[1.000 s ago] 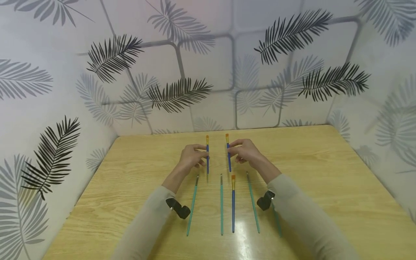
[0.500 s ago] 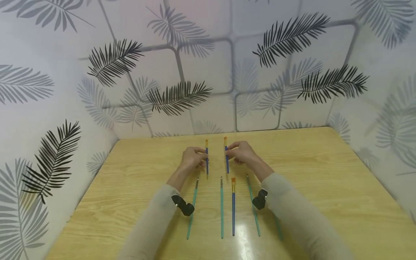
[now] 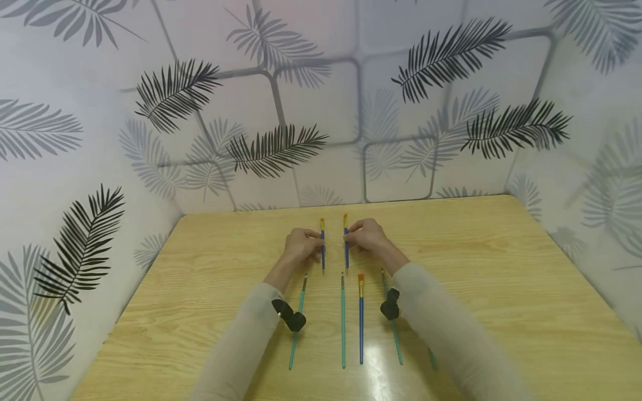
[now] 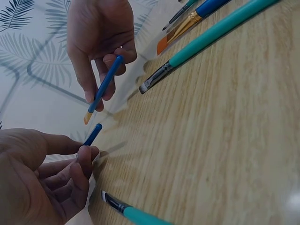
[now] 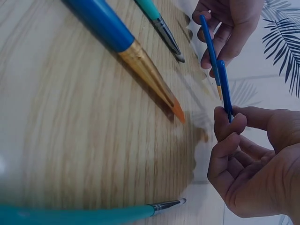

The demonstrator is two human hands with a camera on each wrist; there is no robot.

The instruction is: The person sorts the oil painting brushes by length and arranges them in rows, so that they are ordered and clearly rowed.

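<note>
My left hand (image 3: 302, 245) pinches a blue paintbrush (image 3: 323, 253) by its handle, orange bristles pointing toward the wall. A second blue paintbrush (image 3: 346, 256) is pinched by my right hand (image 3: 369, 236), bristles also toward the wall. The two brushes stand nearly side by side, a narrow gap between them. In the left wrist view, the end of the left brush's handle (image 4: 93, 134) shows past the fingertips, while its bristles are hidden. From the right wrist, the right brush's handle (image 5: 225, 86) overlaps the left one (image 5: 209, 42).
Nearer the body, several green paintbrushes (image 3: 343, 328) and one blue paintbrush (image 3: 361, 328) with orange bristles lie spread on the wooden table (image 3: 501, 289). My right sleeve (image 3: 446, 323) partly covers the rightmost green one (image 3: 433, 360). A leaf-patterned wall (image 3: 321, 100) borders the table's far edge.
Both hands have come closer together, each carrying its blue paintbrush inward, the right one moving further left. The gap between the brushes has narrowed. The brushes on the table stay put.
</note>
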